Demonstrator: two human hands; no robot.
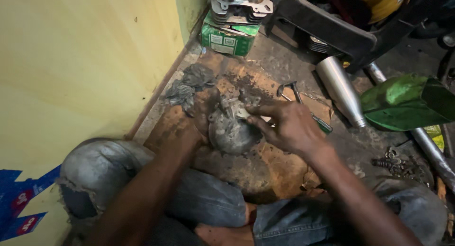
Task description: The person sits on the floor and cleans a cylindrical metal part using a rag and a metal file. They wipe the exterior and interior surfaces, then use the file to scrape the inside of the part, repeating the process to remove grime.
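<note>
A grey, greasy metal engine part (233,132) with a rounded housing sits over a brown cardboard sheet (279,167) on the floor. My left hand (201,114) grips its left side and steadies it. My right hand (289,125) reaches in from the right, fingertips pinching a small pale piece on top of the part. Both hands are smeared with oil. My knees in grey jeans frame the bottom of the view.
A yellow wall (80,61) runs along the left. Grey rags (189,84) lie by the wall. A green box (227,37) with a finned cylinder stands behind. A chrome pipe (339,89), a green panel (407,101), a green-handled screwdriver (323,126) and loose bolts (395,163) lie right.
</note>
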